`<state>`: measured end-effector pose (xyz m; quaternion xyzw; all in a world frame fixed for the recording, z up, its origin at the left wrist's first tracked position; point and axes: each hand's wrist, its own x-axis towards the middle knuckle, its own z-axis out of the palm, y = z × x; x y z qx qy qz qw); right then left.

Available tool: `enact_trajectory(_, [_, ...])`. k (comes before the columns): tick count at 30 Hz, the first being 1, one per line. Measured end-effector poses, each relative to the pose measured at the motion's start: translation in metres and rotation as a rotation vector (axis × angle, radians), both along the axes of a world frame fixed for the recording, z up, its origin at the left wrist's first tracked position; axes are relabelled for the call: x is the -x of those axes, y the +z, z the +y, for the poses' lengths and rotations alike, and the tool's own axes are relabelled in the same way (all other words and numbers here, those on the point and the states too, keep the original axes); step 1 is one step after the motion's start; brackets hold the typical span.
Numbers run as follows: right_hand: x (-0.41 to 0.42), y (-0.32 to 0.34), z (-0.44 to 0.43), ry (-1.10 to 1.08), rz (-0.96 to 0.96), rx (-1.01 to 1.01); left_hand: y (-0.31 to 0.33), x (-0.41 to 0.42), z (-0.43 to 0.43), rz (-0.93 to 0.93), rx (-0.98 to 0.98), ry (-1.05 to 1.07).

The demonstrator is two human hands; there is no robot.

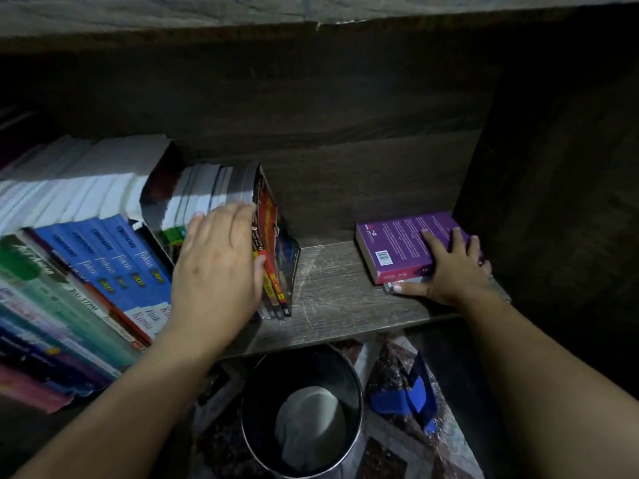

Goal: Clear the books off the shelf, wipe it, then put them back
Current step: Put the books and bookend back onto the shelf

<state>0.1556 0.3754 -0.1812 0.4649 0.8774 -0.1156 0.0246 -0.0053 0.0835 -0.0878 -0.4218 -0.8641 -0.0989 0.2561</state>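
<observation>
Books sit in two lots on the shelf [332,288]. Main row of books [103,243] fills the L part, upright, spines facing out, blue spines in the middle, green and pink ones at far L. At the row's R end stand a few thin red-spined books [273,236], leaning a bit.

L hand [214,264] lies over the spines at that end: fingers fairly straight, reaching over the top edges, thumb tip against a red spine. Looks released and pressing, not wrapped round anything.

Bare shelf board btw the row and the R lot. There a purple book [397,236] lies flat, back cover up w/ barcode showing, on top of a grey book [411,281], close to the shelf's side wall [553,167].

R hand [456,267] rests spread on the purple cover, fingers straight, thumb stretched along the grey book's front edge. Released, pressing down.

Below the shelf edge, on the floor: a round metal bin [252,426] w/ sth white [311,420] inside; can't tell if cloth or bag. Beside it a patterned rug [390,368] and a blue item [418,395], unclear what. Lighting dim.
</observation>
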Motion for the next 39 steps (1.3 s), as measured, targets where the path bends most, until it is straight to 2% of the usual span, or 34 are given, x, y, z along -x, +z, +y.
enact_trajectory(6, [0.003,0.001,-0.001,-0.006,-0.008,0.024,0.003,0.006,-0.006,-0.02,0.026,-0.037])
enact_trajectory(10, [0.009,-0.009,-0.018,0.277,0.131,-0.057,0.002,0.006,-0.006,-0.022,0.015,-0.034])
enact_trajectory(12, [0.016,-0.007,-0.025,0.349,0.124,-0.061,0.002,0.006,-0.006,-0.022,0.013,-0.028])
enact_trajectory(15, [0.017,-0.004,-0.026,0.327,0.028,-0.154,0.003,0.004,-0.005,-0.03,0.013,-0.013])
enact_trajectory(18, [0.016,-0.003,-0.026,0.286,0.09,-0.003,0.002,0.005,-0.005,-0.032,0.015,-0.017])
enact_trajectory(23, [0.037,0.006,-0.041,0.116,0.2,0.107,0.004,0.004,-0.004,-0.036,0.012,0.002])
enact_trajectory(25, [0.041,0.007,-0.049,0.048,0.266,0.138,0.006,0.003,-0.005,-0.043,0.012,0.003])
enact_trajectory(29, [0.036,0.004,-0.062,0.116,0.43,-0.075,0.008,0.005,-0.007,-0.053,0.002,-0.007])
enact_trajectory(32, [0.036,0.016,-0.068,0.267,0.711,-0.281,0.009,0.006,-0.007,-0.069,0.0,-0.007])
enact_trajectory(36, [0.057,0.031,-0.086,0.535,0.904,-0.476,0.009,0.002,-0.008,-0.086,-0.052,0.035])
enact_trajectory(38, [0.068,0.034,-0.1,0.542,1.008,-0.384,0.009,0.0,-0.011,-0.084,-0.076,0.09])
enact_trajectory(39, [0.072,0.039,-0.109,0.478,1.066,-0.215,0.008,0.0,-0.012,-0.081,-0.069,0.114])
